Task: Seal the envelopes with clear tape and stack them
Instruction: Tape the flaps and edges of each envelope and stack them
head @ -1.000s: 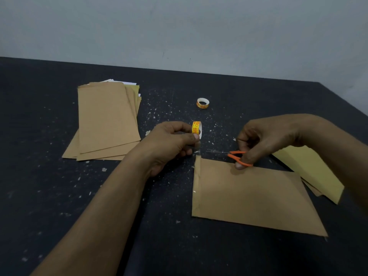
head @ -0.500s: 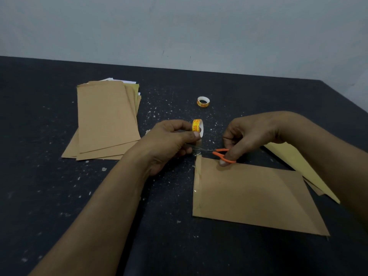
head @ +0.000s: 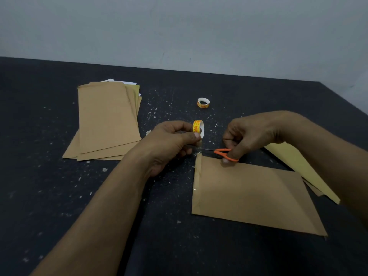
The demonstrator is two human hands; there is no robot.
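Since the roll (head: 198,128) stands just above and to the left of the far-left corner of the envelope (head: 251,196), the short strand (head: 196,152) of clear tape between them runs roughly toward the person, and the scissors (head: 225,153) meet it crosswise from the right. The left grip (head: 169,144) pinches the roll between thumb and fingers, keeping it upright and clear of the tabletop (head: 59,196). The right grip (head: 249,134) is curled round the orange handles, with the thin blades pointing left at the strand. Whether the blades have already closed is too fine to tell. The envelope lies flat, its long axis running left to right and dipping a little toward the right, with its taped flap edge on the left, directly below the roll. The cut therefore looks to belong to the right grip, which is the nearer one to the corner. The stack (head: 107,120) of brown envelopes lies well apart to the left, on the left grip's side, so the sealed envelope would probably travel that way. A spare roll (head: 203,102) sits farther back, and yellow envelopes (head: 286,156) show under the right forearm.
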